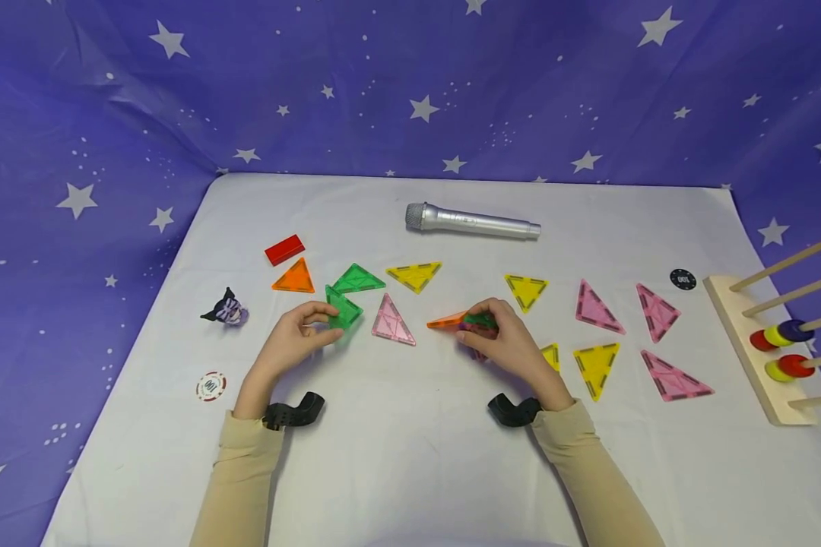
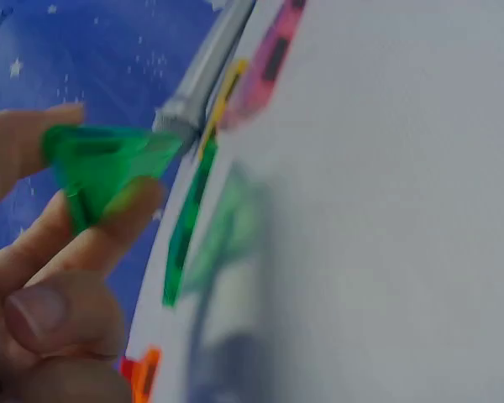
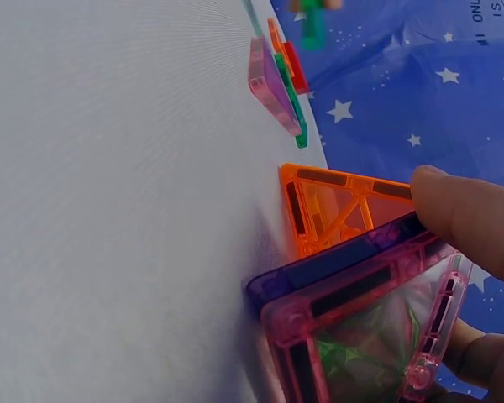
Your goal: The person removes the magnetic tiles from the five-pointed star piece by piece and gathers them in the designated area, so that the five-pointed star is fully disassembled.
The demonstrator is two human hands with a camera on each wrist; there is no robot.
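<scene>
My left hand pinches a green triangular magnetic tile between thumb and fingers. In the left wrist view that green tile is raised off the white cloth. Below it lies another green triangular tile, with a pink triangular tile just to the right. My right hand grips a cluster of joined magnetic tiles low over the table. The right wrist view shows an orange tile, a purple-edged tile and a pink-framed tile in it; green shows through, and fingers hide the rest.
A silver microphone lies at the back. Left are an orange triangle, red block, small figure head and white chip. Right are several yellow and pink triangles, a black chip and a wooden peg rack.
</scene>
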